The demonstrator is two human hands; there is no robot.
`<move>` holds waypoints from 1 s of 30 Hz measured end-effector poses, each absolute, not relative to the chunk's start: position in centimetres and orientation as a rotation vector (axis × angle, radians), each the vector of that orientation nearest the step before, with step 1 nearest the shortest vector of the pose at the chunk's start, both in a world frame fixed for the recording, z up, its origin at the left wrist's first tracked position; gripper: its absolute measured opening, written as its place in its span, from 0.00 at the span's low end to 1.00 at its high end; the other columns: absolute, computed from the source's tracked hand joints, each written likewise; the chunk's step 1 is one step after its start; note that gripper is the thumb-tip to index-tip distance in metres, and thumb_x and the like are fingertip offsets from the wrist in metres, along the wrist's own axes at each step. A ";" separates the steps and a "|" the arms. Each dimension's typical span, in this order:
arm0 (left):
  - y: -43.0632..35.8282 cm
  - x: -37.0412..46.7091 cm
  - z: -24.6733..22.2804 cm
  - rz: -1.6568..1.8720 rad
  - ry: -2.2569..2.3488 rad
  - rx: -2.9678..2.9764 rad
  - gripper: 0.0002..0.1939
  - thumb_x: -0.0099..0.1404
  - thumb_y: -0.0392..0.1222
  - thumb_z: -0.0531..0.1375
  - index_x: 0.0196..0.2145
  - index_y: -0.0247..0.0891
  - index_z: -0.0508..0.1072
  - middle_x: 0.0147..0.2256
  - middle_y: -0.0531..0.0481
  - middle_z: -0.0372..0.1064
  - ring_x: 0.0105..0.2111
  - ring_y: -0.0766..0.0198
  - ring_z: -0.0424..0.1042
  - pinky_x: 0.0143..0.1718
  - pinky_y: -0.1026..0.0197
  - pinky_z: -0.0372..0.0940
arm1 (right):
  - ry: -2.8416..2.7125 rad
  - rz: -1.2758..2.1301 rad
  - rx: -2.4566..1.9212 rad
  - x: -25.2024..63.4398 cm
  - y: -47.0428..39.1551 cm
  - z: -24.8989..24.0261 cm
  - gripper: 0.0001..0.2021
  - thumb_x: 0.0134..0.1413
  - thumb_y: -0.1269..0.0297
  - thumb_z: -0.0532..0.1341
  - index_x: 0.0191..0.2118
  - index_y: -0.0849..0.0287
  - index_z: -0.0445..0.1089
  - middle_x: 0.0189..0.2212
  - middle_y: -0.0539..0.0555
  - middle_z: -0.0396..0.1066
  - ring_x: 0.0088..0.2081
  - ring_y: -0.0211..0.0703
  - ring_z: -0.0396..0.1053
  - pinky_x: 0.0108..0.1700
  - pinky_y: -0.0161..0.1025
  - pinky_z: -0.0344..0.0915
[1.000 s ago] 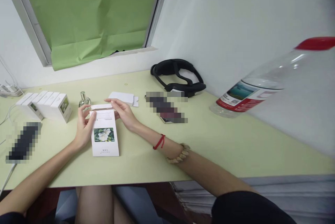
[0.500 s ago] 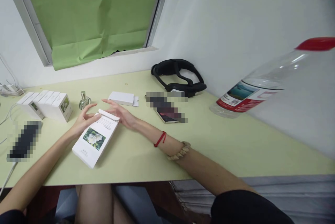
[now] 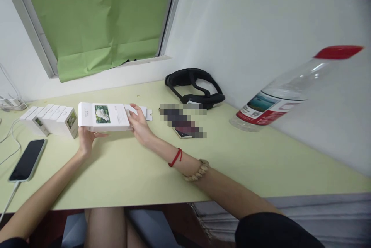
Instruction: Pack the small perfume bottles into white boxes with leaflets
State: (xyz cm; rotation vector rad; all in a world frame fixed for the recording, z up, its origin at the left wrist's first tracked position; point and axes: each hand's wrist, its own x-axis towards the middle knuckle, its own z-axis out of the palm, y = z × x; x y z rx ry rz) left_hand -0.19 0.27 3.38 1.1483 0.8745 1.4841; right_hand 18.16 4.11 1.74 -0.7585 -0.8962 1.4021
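A white carton with a white-flower picture is held sideways between my hands, above the table. My right hand grips its right end, with fingers at the end flap. Under the left end is my left hand, holding the carton from below; most of its fingers are hidden behind it. Just beyond my right hand lies another flat white box with a flap sticking out, partly covered. Several small white boxes stand in a row left of the carton.
A black head-worn device lies near the wall, with a blurred-out phone in front of it. A red-capped plastic bottle stands at the right. On the left are a charging phone, white cables and a power strip.
The carton has been raised from near the table and turned so its flap end points right. My left hand has moved under its other end. The small glass bottle is now out of sight.
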 end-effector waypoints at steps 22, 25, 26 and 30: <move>-0.1 0.7 4.1 1.604 1.163 1.179 0.50 0.50 0.58 0.69 0.63 0.45 0.49 0.51 0.40 0.71 0.40 0.55 0.76 0.24 0.64 0.74 | -1.324 1.488 -0.754 18.2 2.6 1.9 0.25 0.38 0.66 0.58 0.47 0.49 0.54 0.34 0.47 0.71 0.25 0.40 0.71 0.19 0.36 0.69; 0.0 0.4 4.1 1.675 1.198 1.216 0.55 0.56 0.57 0.66 0.67 0.50 0.33 0.51 0.40 0.70 0.38 0.59 0.76 0.24 0.65 0.73 | -1.399 1.513 -0.660 18.0 2.2 1.9 0.32 0.38 0.68 0.59 0.52 0.47 0.48 0.36 0.48 0.71 0.22 0.39 0.71 0.15 0.33 0.65; -0.1 0.4 4.1 1.696 1.214 1.248 0.55 0.58 0.58 0.65 0.67 0.52 0.29 0.52 0.40 0.69 0.38 0.59 0.76 0.24 0.65 0.73 | -1.408 1.516 -0.627 17.8 2.2 1.8 0.33 0.39 0.68 0.60 0.53 0.46 0.46 0.38 0.48 0.70 0.23 0.39 0.71 0.16 0.33 0.66; -0.5 0.3 3.7 1.707 1.261 1.505 0.46 0.60 0.56 0.64 0.66 0.57 0.40 0.64 0.39 0.52 0.40 0.61 0.75 0.25 0.67 0.72 | -1.366 1.492 -0.514 17.3 1.8 1.6 0.27 0.43 0.66 0.63 0.45 0.46 0.46 0.45 0.48 0.66 0.30 0.37 0.72 0.22 0.35 0.73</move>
